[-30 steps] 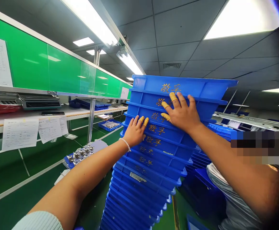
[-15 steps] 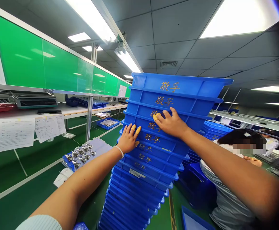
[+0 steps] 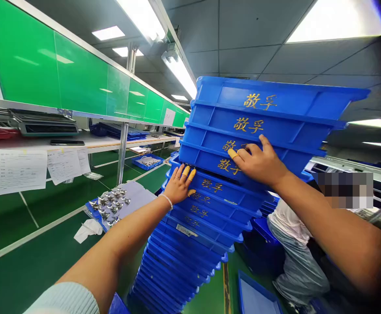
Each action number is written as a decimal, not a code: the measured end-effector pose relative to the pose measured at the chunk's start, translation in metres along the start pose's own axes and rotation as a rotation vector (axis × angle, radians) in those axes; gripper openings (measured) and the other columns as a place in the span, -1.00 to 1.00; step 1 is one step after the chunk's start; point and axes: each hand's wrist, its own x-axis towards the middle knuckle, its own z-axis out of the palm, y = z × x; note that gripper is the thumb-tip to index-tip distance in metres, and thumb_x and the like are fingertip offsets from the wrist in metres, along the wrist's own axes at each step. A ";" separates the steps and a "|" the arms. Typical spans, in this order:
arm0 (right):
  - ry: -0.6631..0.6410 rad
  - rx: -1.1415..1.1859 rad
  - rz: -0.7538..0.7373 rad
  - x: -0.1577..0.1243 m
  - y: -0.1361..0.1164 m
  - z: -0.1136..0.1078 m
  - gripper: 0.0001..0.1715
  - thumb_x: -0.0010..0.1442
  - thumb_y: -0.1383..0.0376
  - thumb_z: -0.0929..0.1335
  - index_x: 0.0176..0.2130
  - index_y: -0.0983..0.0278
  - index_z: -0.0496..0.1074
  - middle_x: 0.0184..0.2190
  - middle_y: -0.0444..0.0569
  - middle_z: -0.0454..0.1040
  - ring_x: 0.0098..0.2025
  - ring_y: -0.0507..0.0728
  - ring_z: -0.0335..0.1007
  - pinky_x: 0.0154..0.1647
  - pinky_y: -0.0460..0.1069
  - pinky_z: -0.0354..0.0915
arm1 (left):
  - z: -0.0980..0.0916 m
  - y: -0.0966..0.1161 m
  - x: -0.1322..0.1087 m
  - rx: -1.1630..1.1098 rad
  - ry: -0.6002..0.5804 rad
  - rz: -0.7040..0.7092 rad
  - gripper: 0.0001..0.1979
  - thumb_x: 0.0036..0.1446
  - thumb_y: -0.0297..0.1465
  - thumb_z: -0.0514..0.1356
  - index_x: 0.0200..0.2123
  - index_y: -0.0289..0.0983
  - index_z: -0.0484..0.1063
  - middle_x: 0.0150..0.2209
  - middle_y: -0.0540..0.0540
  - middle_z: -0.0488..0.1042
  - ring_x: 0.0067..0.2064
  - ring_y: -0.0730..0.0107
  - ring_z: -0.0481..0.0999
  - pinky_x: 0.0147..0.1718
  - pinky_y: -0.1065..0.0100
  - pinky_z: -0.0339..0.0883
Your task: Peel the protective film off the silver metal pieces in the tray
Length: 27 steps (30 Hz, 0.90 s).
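Crates of blue ribbed plastic (image 3: pixel 210 218) stood stacked tall, leaning; left hand (image 3: pixel 177 187) and right hand (image 3: pixel 259 163) pressed flat against them, rubber-capped fingers (image 3: pixel 186 171) spread, not gripping.

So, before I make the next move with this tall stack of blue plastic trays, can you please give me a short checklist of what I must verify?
Left hand on the stack of blue plastic trays: ok, resting against a tray front.
Right hand on the upper trays: ok, fingers spread.
Upper trays lined up with lower trays: not ok, they sit offset to the right.
Finger cots: ok, yellow ones on both hands.
Base of the stack: cannot tell, out of view.
Co-worker clear of the stack: not ok, close on its right.
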 end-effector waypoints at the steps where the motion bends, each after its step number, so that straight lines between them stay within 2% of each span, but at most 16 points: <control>1: 0.025 -0.007 -0.006 -0.001 0.000 -0.001 -0.66 0.28 0.47 0.19 -0.06 0.36 0.47 -0.39 0.04 0.50 -0.24 0.25 0.28 0.08 0.39 -0.02 | 0.002 0.001 0.001 0.001 0.010 0.006 -0.23 0.20 0.02 -0.01 0.31 -0.37 0.05 0.28 -0.40 0.10 0.34 -0.18 -0.06 0.25 -0.09 -0.11; 4: 0.083 -0.034 -0.010 -0.003 0.001 -0.005 -0.66 0.29 0.46 0.18 -0.13 0.32 0.49 -0.44 -0.01 0.49 -0.28 0.23 0.27 0.09 0.35 -0.04 | 0.006 0.004 0.003 0.019 0.025 0.017 -0.25 0.20 0.01 -0.02 0.29 -0.39 0.08 0.26 -0.41 0.13 0.33 -0.18 -0.02 0.24 -0.07 -0.09; 8: 0.060 -0.040 -0.015 0.002 -0.002 -0.020 -0.64 0.31 0.47 0.15 -0.12 0.29 0.48 -0.43 -0.02 0.50 -0.28 0.21 0.25 0.11 0.33 -0.09 | 0.007 0.011 0.004 0.058 0.021 -0.003 -0.30 0.25 -0.05 -0.05 0.28 -0.41 0.09 0.24 -0.41 0.16 0.32 -0.16 0.00 0.25 -0.07 -0.09; 10: 0.057 -0.022 -0.009 0.006 -0.006 -0.033 -0.65 0.30 0.47 0.16 -0.12 0.29 0.47 -0.43 -0.02 0.50 -0.28 0.21 0.25 0.11 0.33 -0.08 | 0.006 0.014 0.003 0.061 -0.015 -0.004 -0.37 0.28 -0.11 -0.07 0.27 -0.40 0.11 0.21 -0.39 0.22 0.30 -0.11 0.07 0.25 -0.09 -0.11; 14: 0.138 0.009 -0.004 0.018 -0.016 -0.065 -0.68 0.28 0.49 0.19 -0.14 0.33 0.48 -0.48 -0.04 0.46 -0.31 0.21 0.27 0.08 0.33 -0.02 | 0.005 0.017 -0.002 0.015 -0.098 -0.038 -0.48 0.31 -0.19 -0.08 0.22 -0.36 0.21 0.16 -0.34 0.30 0.22 -0.02 0.22 0.23 -0.11 -0.06; 18: 0.155 0.005 0.007 0.027 -0.017 -0.097 -0.71 0.28 0.48 0.21 -0.16 0.33 0.48 -0.49 -0.05 0.44 -0.31 0.19 0.28 0.07 0.30 0.01 | 0.000 0.017 -0.003 -0.060 -0.138 -0.098 -0.54 0.30 -0.22 -0.02 0.14 -0.36 0.31 0.08 -0.36 0.36 0.16 -0.06 0.27 0.18 -0.17 0.00; 21: 0.135 0.006 0.032 0.030 -0.018 -0.112 -0.73 0.29 0.44 0.22 -0.13 0.32 0.47 -0.49 -0.07 0.45 -0.32 0.17 0.28 0.03 0.25 0.06 | -0.009 0.015 -0.004 -0.090 -0.140 -0.105 -0.58 0.28 -0.26 0.02 0.08 -0.41 0.34 0.03 -0.40 0.38 0.12 -0.09 0.30 0.13 -0.17 0.06; 24: 0.072 0.046 0.084 0.033 -0.022 -0.120 -0.71 0.31 0.41 0.21 -0.10 0.30 0.47 -0.46 -0.05 0.46 -0.33 0.16 0.28 0.01 0.22 0.10 | -0.020 0.010 -0.013 -0.098 -0.122 -0.113 -0.58 0.22 -0.28 0.09 0.04 -0.45 0.35 0.02 -0.43 0.35 0.08 -0.09 0.32 0.09 -0.09 0.16; 27: 0.072 0.089 0.164 0.036 -0.030 -0.123 -0.70 0.31 0.40 0.20 -0.08 0.28 0.46 -0.42 -0.05 0.47 -0.30 0.15 0.29 0.03 0.19 0.12 | -0.029 0.003 -0.039 -0.199 -0.077 -0.175 -0.54 0.17 -0.33 0.14 0.11 -0.40 0.28 0.12 -0.41 0.21 0.12 -0.03 0.28 0.05 0.02 0.27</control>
